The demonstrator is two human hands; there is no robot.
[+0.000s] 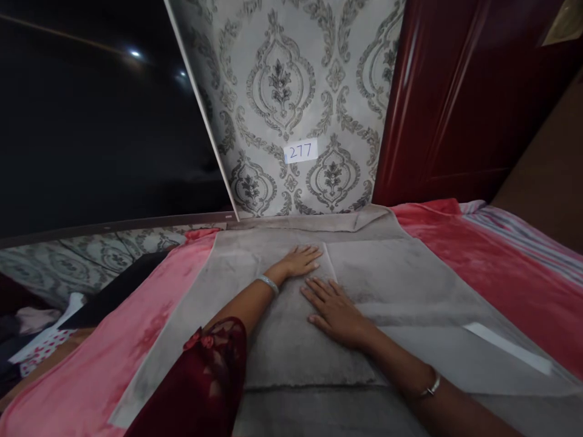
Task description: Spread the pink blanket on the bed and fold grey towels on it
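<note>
A large grey cloth (392, 267) lies spread out, with a fold or seam line running between my hands and its far edge turned up against the wall. My left hand (300, 261) rests flat on it, fingers stretched toward the right. Closer to me, my right hand (336, 311) also lies palm down on the cloth, its fingers spread and pointing to the far left. Neither hand grips anything. On the right part of the cloth is a narrow white strip (507, 349).
Under the grey cloth spreads a red and pink blanket (464, 258). A large dark screen (104, 121) stands at the left. Patterned wallpaper (280, 79) bears a paper label (300, 150) reading 277. To the right rises a dark red wooden panel (455, 91).
</note>
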